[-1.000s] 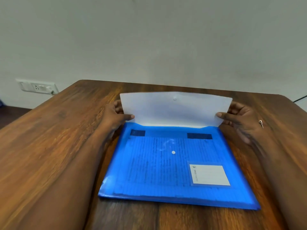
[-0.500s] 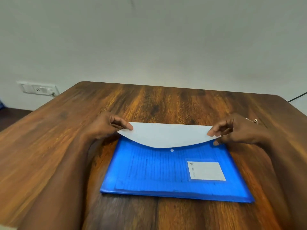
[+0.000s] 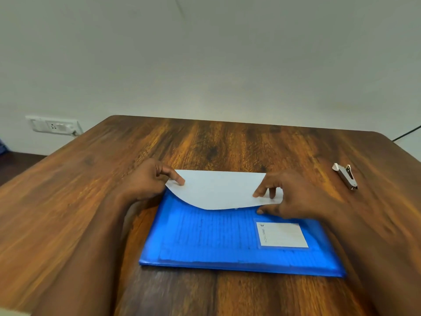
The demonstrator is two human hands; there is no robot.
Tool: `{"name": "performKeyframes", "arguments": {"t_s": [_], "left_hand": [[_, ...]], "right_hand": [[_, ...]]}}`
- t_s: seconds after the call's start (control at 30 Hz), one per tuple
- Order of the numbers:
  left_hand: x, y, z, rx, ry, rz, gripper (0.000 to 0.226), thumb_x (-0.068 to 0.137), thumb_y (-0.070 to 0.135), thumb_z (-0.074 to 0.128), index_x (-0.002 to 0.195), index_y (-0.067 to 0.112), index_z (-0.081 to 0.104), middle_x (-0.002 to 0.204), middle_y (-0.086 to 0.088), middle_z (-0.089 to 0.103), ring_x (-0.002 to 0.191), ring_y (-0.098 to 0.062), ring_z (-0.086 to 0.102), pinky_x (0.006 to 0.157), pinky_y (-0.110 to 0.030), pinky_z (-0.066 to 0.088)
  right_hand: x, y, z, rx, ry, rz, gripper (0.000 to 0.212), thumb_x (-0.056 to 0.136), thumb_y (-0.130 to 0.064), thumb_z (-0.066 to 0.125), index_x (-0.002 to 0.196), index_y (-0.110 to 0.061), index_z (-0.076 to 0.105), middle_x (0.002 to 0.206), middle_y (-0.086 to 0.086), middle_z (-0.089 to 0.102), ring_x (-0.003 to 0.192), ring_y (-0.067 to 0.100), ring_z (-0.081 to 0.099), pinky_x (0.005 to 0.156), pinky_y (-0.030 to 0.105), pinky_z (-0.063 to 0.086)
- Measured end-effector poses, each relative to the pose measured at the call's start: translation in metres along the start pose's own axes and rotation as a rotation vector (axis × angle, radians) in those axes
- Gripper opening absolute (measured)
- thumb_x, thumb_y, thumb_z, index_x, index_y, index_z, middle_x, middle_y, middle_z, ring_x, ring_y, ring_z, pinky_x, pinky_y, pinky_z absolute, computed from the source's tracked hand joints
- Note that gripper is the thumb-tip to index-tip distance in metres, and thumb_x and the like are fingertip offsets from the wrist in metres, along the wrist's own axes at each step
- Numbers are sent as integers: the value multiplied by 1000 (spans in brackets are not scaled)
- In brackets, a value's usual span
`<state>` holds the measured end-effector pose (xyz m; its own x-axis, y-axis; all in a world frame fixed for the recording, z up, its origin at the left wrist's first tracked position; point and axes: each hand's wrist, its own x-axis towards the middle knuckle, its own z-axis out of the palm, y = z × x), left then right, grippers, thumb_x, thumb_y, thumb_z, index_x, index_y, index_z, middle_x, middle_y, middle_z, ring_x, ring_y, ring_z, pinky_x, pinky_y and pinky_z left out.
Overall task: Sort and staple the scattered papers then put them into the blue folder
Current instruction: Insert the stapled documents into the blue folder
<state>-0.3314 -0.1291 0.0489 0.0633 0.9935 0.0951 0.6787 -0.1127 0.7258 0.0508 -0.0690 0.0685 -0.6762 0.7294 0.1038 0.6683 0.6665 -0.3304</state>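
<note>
Brown wood-grain laminate forms the worktop [image 3: 227, 142], whose far edge runs along a pale wall [image 3: 205, 65] and whose far right corner is rounded; bare surface extends on the left of the hands, beyond them toward the wall, and in front of the folder toward the viewer. The blue folder [image 3: 216, 242] lies flat near the middle of the worktop, its near edge roughly parallel to the worktop's front and its right near corner reaching furthest right. Lined papers [image 3: 205, 233] show through the translucent blue cover inside it. A white flap [image 3: 218, 190] folds over the folder's far edge, its curved free edge lying across the upper part of the cover. The left hand [image 3: 148, 181] holds the flap's left end, with the index finger extended on top of it and the remaining fingers curled at the edge. The right hand [image 3: 293, 197] pinches the flap's right end, fingertips on top and thumb beneath the curved edge. A white label [image 3: 282, 234] sits in a clear pocket at the cover's right side. A wall socket plate [image 3: 53, 126] is mounted low on the wall at left. A small metal stapler [image 3: 345, 176] lies on the worktop well apart from the folder, to the right of the right hand.
</note>
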Motion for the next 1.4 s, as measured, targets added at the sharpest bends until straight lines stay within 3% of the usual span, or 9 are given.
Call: {"name": "performKeyframes", "arguments": {"t_s": [0.13, 0.23, 0.33, 0.4, 0.5, 0.63, 0.8, 0.97, 1.4], "left_hand": [[-10, 27, 0, -123, 90, 268, 35, 90, -13, 57, 109, 6, 80, 105, 8, 78, 86, 8, 69, 79, -9, 52], [-15, 43, 3, -376, 152, 328, 41, 82, -2, 59, 121, -2, 72, 118, -11, 76, 103, -5, 74, 93, -23, 58], [-12, 54, 29, -89, 152, 313, 28, 89, 17, 80, 116, 24, 78, 114, 12, 77, 108, -5, 71, 95, -30, 60], [-10, 62, 52, 125, 15, 259, 36, 81, 41, 88, 115, 38, 76, 113, 26, 70, 107, 4, 64, 94, -28, 58], [-5, 69, 81, 325, -107, 316, 55, 75, 65, 83, 122, 38, 72, 120, 23, 67, 110, 1, 59, 99, -31, 51], [-2, 69, 89, 389, -12, 400, 43, 84, 51, 80, 122, 32, 75, 127, 16, 70, 118, -4, 59, 106, -30, 47], [-3, 71, 92, 398, -33, 436, 23, 90, 39, 70, 108, 28, 80, 110, 13, 75, 99, -7, 65, 88, -38, 55], [0, 73, 93, 349, -2, 364, 21, 98, 27, 65, 114, 23, 78, 109, 7, 76, 92, -7, 63, 83, -34, 57], [6, 64, 95, 267, -75, 281, 15, 100, 21, 64, 109, 21, 76, 106, 7, 74, 94, -9, 63, 85, -37, 57]], "right_hand": [[3, -10, 15, 56, 56, -83, 36, 77, -52, 87, 109, -37, 76, 104, -22, 68, 90, 1, 64, 83, 20, 51], [5, -16, 22, 138, 76, -112, 26, 84, -44, 83, 108, -36, 78, 104, -23, 69, 92, 3, 65, 73, 13, 49], [6, -21, 29, 147, 87, -134, 19, 89, -37, 80, 107, -34, 79, 102, -22, 70, 90, 4, 66, 70, 15, 51], [6, -23, 32, 118, 70, -126, 28, 86, -51, 79, 110, -36, 78, 104, -23, 69, 89, 4, 65, 71, 18, 54], [6, -23, 35, 52, 67, -116, 40, 80, -61, 79, 112, -37, 76, 110, -23, 64, 93, 4, 61, 78, 25, 56], [3, -23, 33, -27, 106, -145, 36, 82, -52, 79, 114, -36, 75, 113, -22, 63, 102, 4, 59, 87, 29, 56], [4, -28, 35, -77, 100, -152, 28, 91, -42, 70, 116, -31, 77, 111, -18, 68, 98, 4, 61, 86, 30, 56], [7, -27, 36, -67, 115, -122, 22, 96, -27, 68, 116, -27, 77, 106, -14, 70, 93, 7, 62, 83, 33, 58], [11, -26, 42, -32, 125, -109, 17, 97, -27, 67, 111, -30, 76, 103, -14, 69, 94, 9, 61, 83, 39, 55]]}}
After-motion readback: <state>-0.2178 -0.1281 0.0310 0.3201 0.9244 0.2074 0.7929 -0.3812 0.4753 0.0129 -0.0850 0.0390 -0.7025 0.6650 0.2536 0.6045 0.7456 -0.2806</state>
